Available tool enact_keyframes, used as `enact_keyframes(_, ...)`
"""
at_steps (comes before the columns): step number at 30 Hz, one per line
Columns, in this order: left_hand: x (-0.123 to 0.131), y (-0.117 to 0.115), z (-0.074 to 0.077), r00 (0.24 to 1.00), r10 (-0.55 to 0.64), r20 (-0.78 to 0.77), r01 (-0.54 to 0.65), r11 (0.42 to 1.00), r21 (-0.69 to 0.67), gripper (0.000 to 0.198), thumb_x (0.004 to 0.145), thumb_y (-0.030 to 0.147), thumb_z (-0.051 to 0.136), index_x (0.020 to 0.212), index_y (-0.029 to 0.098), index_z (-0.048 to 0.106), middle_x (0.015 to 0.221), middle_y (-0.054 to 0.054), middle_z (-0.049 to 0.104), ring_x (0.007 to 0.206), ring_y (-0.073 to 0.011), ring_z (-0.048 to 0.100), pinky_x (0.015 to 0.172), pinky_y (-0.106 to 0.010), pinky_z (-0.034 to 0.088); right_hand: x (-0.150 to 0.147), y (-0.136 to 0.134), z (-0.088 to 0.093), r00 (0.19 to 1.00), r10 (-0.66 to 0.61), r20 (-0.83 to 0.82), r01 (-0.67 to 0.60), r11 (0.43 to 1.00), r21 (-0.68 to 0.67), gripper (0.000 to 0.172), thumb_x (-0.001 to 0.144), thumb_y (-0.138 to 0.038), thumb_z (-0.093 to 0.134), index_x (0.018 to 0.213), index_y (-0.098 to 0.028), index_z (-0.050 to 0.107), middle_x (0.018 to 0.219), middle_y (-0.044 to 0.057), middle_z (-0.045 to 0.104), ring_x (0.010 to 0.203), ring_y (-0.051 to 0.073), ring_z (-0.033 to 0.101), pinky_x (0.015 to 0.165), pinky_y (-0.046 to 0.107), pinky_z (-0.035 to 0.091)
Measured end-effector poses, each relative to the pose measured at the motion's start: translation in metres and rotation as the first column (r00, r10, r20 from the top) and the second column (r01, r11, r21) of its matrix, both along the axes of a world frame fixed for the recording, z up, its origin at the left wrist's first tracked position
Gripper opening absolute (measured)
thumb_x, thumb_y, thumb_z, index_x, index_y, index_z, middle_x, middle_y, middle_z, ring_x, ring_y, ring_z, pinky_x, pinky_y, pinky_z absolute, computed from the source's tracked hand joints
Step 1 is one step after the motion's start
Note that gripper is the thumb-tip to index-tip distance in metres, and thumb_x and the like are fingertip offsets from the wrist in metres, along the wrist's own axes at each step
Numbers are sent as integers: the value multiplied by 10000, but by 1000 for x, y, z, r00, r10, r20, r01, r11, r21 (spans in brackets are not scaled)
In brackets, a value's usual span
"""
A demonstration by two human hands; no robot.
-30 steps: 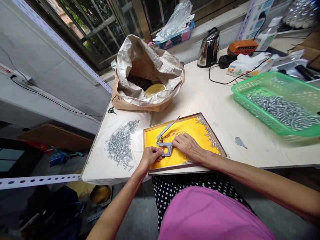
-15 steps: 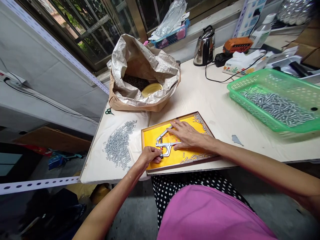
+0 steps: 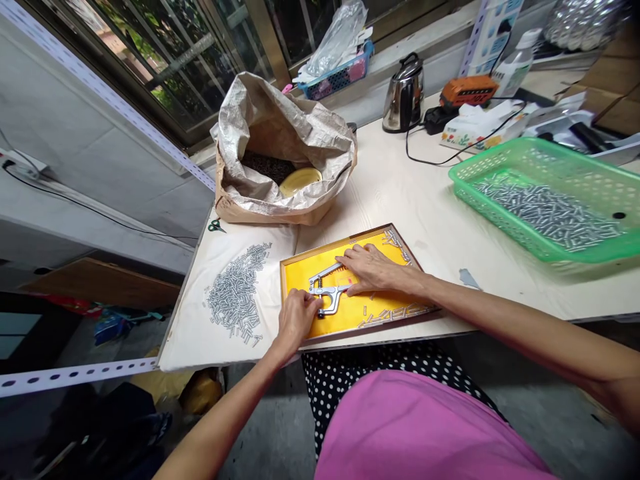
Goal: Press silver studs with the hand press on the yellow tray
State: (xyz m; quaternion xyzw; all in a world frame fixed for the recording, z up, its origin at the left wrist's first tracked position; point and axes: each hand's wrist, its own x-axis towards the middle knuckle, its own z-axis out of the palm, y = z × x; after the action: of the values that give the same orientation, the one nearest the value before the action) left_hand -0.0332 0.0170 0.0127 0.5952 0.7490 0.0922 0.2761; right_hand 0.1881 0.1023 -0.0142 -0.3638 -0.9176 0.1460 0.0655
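A pair of silver snap-fastener pliers lies over the shallow, yellow-lined tray, its jaws toward the left. My right hand is wrapped around the two handles, which stand spread apart. At the jaws, my left hand has its thumb and fingers pinched together; whatever is between them is hidden or too small to name. Small silver metal tubes lie along the tray's near edge and in its far right corner. Left of the tray, a heap of similar metal pieces rests on white cloth.
Behind the tray stands an open woven sack with dark contents and a yellow bowl. A green basket of metal pieces sits at the right. Farther back are a kettle and an orange battery. Scissors lie left.
My left hand has risen slightly at the jaws, and its fingers have turned more downward. My right hand stays on the handles. The whole view has shifted slightly.
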Motion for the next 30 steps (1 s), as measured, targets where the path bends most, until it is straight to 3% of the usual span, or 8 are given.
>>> enact_keyframes(2,8,0,-2,972,-171,-159,204,955,217,212,832,304,702,986,166,654,1079,-103,679,998,-240,641,883,-375,514,-1,-6,1,999,9,-44,-9,1000,13,569,825,-471,722,1251,-133,552,1135,142,608,1059,293,506,855,399,379)
enact_keyframes(4,17,6,-4,913,-341,-226,397,872,288,402,825,290,718,1191,182,592,1312,-137,591,1186,-286,558,995,-447,470,-3,-12,2,996,12,-87,-8,999,42,539,854,-410,705,1280,-129,530,1145,146,608,1063,286,506,848,393,383)
enact_keyframes(9,26,39,-8,759,-608,-235,646,747,156,634,824,296,724,1379,147,457,1347,-162,567,1209,-313,517,1032,-480,443,-2,-19,4,998,-8,-64,11,999,42,695,831,-404,731,1386,-95,449,1217,175,590,1102,291,521,908,418,404)
enact_keyframes(12,25,48,-8,714,-647,-268,688,719,100,724,804,299,744,1422,121,412,1312,-167,570,1169,-309,521,1029,-462,441,2,-20,7,1000,-22,22,22,1000,15,727,776,-405,785,1349,-73,484,1234,186,582,1099,302,532,910,414,425)
enact_keyframes(17,30,42,-3,659,-639,-397,716,694,70,535,878,292,645,1356,116,479,1204,-149,592,1094,-300,520,957,-437,470,-5,-27,11,996,-63,61,55,991,124,403,883,-274,678,1211,-64,575,1133,173,620,1038,282,544,862,385,440)
enact_keyframes(21,33,37,-5,702,-580,-412,669,735,106,333,922,251,575,1240,154,561,1120,-114,616,1045,-275,531,921,-407,480,-15,-27,3,994,-79,76,69,991,117,200,948,-154,538,1120,-94,619,1052,148,645,990,255,560,815,361,444)
enact_keyframes(25,33,37,-9,745,-547,-382,629,767,128,165,950,242,534,1069,177,628,1026,-95,635,999,-255,546,892,-384,480,-18,-23,-7,995,-67,79,60,994,89,180,961,-125,504,1077,-112,641,1019,127,659,976,232,570,807,340,449)
enact_keyframes(30,35,36,-11,764,-530,-369,605,786,125,142,953,248,535,1000,179,650,999,-94,642,985,-250,548,872,-366,473,-18,-22,-10,996,-53,66,49,996,73,184,968,-130,494,1064,-116,651,984,114,660,973,224,571,819,331,446)
